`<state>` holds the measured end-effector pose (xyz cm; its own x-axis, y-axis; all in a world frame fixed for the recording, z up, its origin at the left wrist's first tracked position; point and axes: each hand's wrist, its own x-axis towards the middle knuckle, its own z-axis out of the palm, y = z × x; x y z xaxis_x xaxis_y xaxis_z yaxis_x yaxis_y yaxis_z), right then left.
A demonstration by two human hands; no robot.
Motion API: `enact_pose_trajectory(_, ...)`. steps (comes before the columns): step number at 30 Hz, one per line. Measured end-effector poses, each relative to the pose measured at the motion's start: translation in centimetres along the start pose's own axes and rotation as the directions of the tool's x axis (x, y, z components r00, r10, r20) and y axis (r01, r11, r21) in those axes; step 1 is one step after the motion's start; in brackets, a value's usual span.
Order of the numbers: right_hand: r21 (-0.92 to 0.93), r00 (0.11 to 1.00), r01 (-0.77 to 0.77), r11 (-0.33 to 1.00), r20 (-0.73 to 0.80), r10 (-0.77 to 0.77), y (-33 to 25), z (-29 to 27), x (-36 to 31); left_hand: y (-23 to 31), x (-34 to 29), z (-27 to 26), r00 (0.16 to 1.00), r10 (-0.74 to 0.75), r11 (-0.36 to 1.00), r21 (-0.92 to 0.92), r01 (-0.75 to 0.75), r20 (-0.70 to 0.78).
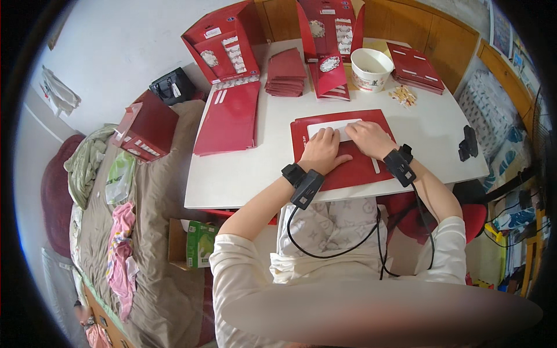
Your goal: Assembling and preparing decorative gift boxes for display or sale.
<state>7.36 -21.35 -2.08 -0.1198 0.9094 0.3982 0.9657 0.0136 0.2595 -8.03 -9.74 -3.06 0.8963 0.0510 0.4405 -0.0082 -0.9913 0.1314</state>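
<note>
A flat red cardboard sheet [348, 180] lies near the front edge of the table. On its upper part rests a white rectangular card [328, 125]. My left hand [321, 152] is over the card's lower edge, fingertips on it and thumb stretched out to the right. From the right, my right hand [371, 140] reaches onto the card's right end, its fingers lying against the white surface. Neither hand lifts the card. A narrow white slot or strip [375, 166] shows on the red sheet below my right hand. My palms hide part of the card and sheet.
Flat red sheets [229, 122] are stacked at the left, beside red envelopes [285, 72]. Two red boxes [223, 52] [332, 26] stand behind. A white paper bucket [371, 71], small pale pieces [403, 95], more red sheets [415, 66] and a black object [467, 143] are on the right.
</note>
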Motion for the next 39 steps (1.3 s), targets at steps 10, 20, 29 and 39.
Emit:
enact_pose_trajectory(10, 0.317, 0.992, -0.036, 0.948, 0.124, -0.003, -0.7, -0.8, -1.0, -0.6, -0.7, 0.2, 0.997, 0.077, 0.996, -0.045, -0.078, -0.02)
enact_pose_trajectory(20, 0.265, 0.966, -0.061, 0.962, 0.258, -0.01, -0.5, -2.4, -2.5, -0.2, -1.6, 0.3, 1.0, -0.007, 0.981, 0.192, 0.002, 0.026)
enact_pose_trajectory(29, 0.082, 0.987, -0.123, 0.989, 0.114, 0.113, -1.5, -1.6, -3.5, 0.9, -2.4, -0.3, 0.989, -0.148, 0.912, 0.389, 0.13, 0.016)
enact_pose_trajectory(39, 0.019, 0.953, -0.294, 0.956, 0.08, 0.292, -2.5, -0.5, -3.5, 1.7, -2.3, -0.9, 0.952, -0.305, 0.868, 0.418, 0.269, 0.021)
